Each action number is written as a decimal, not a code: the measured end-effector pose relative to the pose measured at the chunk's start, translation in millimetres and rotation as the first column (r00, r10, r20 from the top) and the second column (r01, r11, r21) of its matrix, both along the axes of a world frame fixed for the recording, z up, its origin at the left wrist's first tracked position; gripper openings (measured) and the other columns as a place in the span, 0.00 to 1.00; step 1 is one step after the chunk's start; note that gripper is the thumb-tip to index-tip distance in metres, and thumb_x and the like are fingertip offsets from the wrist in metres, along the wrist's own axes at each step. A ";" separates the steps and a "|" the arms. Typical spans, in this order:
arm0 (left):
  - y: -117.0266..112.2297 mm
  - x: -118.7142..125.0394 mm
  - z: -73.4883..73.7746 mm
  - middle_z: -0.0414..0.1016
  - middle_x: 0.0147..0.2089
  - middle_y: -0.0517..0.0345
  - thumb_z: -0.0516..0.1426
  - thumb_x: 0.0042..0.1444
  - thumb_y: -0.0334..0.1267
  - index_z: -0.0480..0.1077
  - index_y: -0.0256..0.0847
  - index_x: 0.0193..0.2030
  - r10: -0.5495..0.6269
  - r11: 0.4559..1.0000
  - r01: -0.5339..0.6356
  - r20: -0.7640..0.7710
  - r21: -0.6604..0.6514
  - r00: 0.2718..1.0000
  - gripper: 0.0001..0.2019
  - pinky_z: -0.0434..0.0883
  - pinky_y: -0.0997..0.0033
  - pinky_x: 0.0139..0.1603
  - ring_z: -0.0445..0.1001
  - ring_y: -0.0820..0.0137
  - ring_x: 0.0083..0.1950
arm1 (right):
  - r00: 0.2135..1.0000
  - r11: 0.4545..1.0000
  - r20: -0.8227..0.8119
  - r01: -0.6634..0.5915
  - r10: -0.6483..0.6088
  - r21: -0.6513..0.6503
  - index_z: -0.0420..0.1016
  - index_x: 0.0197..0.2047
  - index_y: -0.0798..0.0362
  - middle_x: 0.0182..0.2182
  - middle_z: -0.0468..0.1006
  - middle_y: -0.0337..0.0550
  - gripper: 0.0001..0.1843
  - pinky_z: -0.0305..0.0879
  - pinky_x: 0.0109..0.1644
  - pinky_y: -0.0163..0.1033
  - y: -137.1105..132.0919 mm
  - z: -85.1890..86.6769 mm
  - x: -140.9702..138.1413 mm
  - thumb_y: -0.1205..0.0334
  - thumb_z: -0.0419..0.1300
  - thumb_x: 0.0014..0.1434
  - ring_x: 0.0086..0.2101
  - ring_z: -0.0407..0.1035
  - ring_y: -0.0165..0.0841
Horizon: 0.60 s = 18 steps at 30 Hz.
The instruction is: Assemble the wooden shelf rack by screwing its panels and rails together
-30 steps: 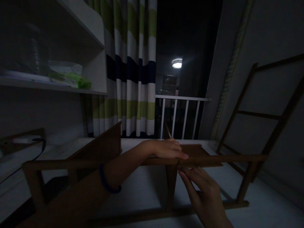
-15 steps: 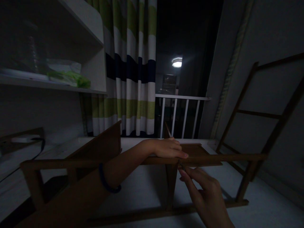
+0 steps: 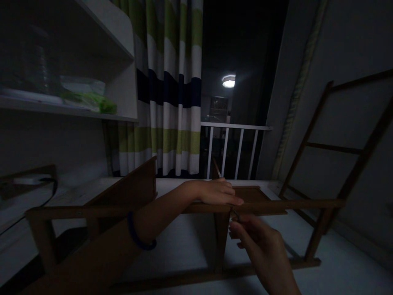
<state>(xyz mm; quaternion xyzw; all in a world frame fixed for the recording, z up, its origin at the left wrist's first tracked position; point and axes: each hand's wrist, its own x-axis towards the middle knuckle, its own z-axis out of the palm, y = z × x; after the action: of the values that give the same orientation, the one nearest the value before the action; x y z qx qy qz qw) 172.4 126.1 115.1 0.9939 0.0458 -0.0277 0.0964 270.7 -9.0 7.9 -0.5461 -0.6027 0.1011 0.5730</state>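
Right-hand fingers (image 3: 252, 222) pinch a slender rod (image 3: 235, 213) beneath a straight wooden rail (image 3: 201, 208).

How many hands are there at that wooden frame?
2. The left hand rests on the top rail of the wooden frame; the right hand is just below, at a small metal tool. No other hand shows.

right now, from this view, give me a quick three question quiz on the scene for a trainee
1. True or false: the left hand is on the wooden rail.
2. Which wrist wears the dark band? (a) left (b) right
3. Fill in: in the picture, the right hand, its fingertips at a thin tool, is ____ the wooden rail.
Key: 1 true; 2 a; 3 below.
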 end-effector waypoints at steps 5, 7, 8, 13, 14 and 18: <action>-1.4 -0.1 1.2 0.63 0.34 0.58 0.40 0.59 0.50 0.63 0.38 0.29 -0.009 1.000 0.009 -0.011 0.006 1.000 0.20 0.56 0.68 0.51 0.59 0.69 0.45 | 0.987 0.997 -0.160 0.001 0.010 0.071 0.57 0.36 0.49 0.22 0.76 0.35 0.13 0.69 0.23 0.30 2.3 -6.3 -4.3 0.55 0.59 0.53 0.24 0.72 0.31; -1.4 -0.1 1.3 0.63 0.34 0.57 0.40 0.59 0.50 0.63 0.38 0.30 -0.013 1.000 0.014 -0.027 0.024 1.000 0.20 0.55 0.68 0.51 0.59 0.68 0.45 | 0.990 0.992 -0.137 0.010 0.007 0.124 0.57 0.34 0.49 0.22 0.75 0.35 0.12 0.69 0.23 0.29 1.6 -6.6 -6.6 0.57 0.58 0.54 0.23 0.72 0.30; -1.2 0.0 1.1 0.64 0.34 0.57 0.40 0.59 0.50 0.63 0.38 0.30 -0.006 1.000 0.007 -0.028 0.027 1.000 0.20 0.55 0.68 0.51 0.59 0.68 0.45 | 0.996 0.989 -0.092 0.013 0.000 0.146 0.58 0.32 0.49 0.22 0.74 0.35 0.10 0.68 0.23 0.28 1.1 -6.4 -7.6 0.58 0.57 0.55 0.23 0.71 0.29; -0.1 0.2 0.2 0.64 0.38 0.56 0.40 0.59 0.51 0.64 0.37 0.32 0.004 1.000 -0.004 -0.019 0.017 1.000 0.20 0.54 0.68 0.52 0.58 0.67 0.48 | 0.997 0.980 0.069 0.007 -0.021 0.199 0.64 0.30 0.51 0.24 0.73 0.36 0.05 0.66 0.22 0.25 -0.8 -3.2 -9.1 0.61 0.57 0.56 0.26 0.72 0.28; -0.5 0.3 0.4 0.64 0.37 0.56 0.40 0.60 0.50 0.63 0.38 0.32 -0.002 1.000 0.002 -0.024 0.020 1.000 0.20 0.54 0.68 0.52 0.58 0.68 0.47 | 0.997 0.980 0.075 0.012 -0.027 0.201 0.64 0.31 0.50 0.25 0.74 0.36 0.05 0.66 0.22 0.24 -1.2 -2.3 -8.9 0.62 0.58 0.55 0.26 0.72 0.28; -3.6 0.5 2.3 0.63 0.35 0.57 0.41 0.60 0.48 0.63 0.38 0.30 -0.001 1.000 0.002 -0.027 0.031 1.000 0.18 0.55 0.70 0.52 0.59 0.69 0.46 | 0.986 0.974 0.162 -0.010 -0.028 0.228 0.67 0.34 0.50 0.27 0.75 0.35 0.01 0.67 0.24 0.23 -3.4 1.1 -7.3 0.64 0.57 0.56 0.26 0.72 0.26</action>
<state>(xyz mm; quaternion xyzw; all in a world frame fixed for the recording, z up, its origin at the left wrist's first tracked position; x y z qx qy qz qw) 172.9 122.4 117.4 0.9948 0.0467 -0.0405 0.0803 263.4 -12.4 9.0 -0.4859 -0.6530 -0.0165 0.5807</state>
